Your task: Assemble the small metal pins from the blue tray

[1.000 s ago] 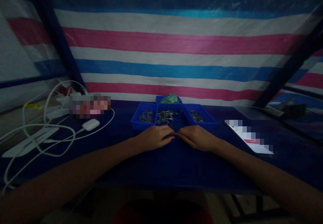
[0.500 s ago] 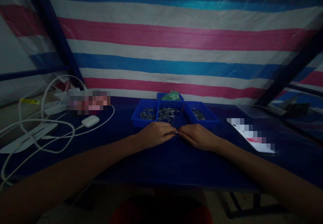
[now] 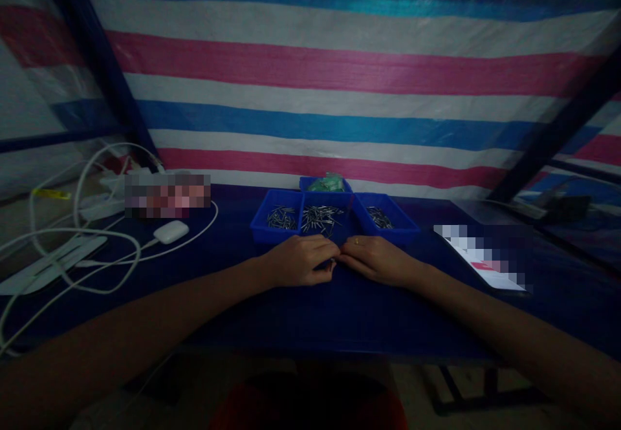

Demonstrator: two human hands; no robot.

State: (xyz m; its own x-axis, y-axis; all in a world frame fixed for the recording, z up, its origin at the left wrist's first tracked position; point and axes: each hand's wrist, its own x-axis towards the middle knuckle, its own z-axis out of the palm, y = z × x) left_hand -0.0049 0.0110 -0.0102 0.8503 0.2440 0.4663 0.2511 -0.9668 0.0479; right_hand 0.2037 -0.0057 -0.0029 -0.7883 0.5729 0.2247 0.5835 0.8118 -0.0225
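My left hand point(image 3: 305, 260) and my right hand point(image 3: 376, 258) meet fingertip to fingertip just above the blue table, in front of the bins. The left fingers bend over, with the thumb slightly apart below them; a tiny pale glint shows at its tip. My right hand is closed, its fingertips pressed against the left ones, and what they pinch is hidden. Behind the hands, thin metal pins point(image 3: 320, 216) lie heaped in the middle. More pins point(image 3: 281, 218) fill the left blue bin point(image 3: 259, 226), and others point(image 3: 380, 217) lie in the right blue bin point(image 3: 405, 222).
A rear blue bin point(image 3: 305, 184) holds green plastic packaging point(image 3: 332, 182). White cables point(image 3: 138, 249) and a white adapter point(image 3: 171, 231) spread over the left side. A phone-like slab with a bright screen point(image 3: 490, 268) lies at the right. Striped sheeting point(image 3: 315, 74) hangs behind.
The thin metal piece that showed between my fingertips is now mostly hidden. My left thumb has moved down, away from the fingers, and my right fingertips have closed up against the left hand.
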